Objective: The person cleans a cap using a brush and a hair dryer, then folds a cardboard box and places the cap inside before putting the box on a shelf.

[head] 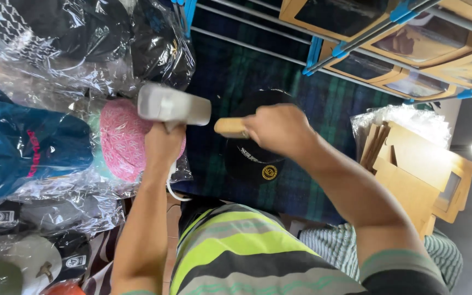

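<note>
Plaid cloth covers the surface ahead of you, dark blue-green. Left of it, a heap of bagged caps in clear plastic: a teal one, a pink patterned one, darker ones above and below. Top right, a rack of brown window boxes on grey rails with blue clips. Right of you, a stack of flat cardboard boxes with plastic sleeves behind.

Black cap lies on the plaid, dead centre, crown away from you, round yellow sticker near its edge facing you. It sits directly under your right hand, partly hidden by it.

Right hand is closed around a wooden handle; only the butt end shows, poking out leftward. Handle's long axis runs left-right, across the cap.

Left hand is clamped on a grey handheld device, blurred, body lying left-right over the fist, a white cord hanging below the wrist. Can't tell its kind for certain.

Key relation: device's right end sits just beside the handle butt, small gap between, apart. Cap lies right of and below the device; right hand is nearer the cap.
</note>
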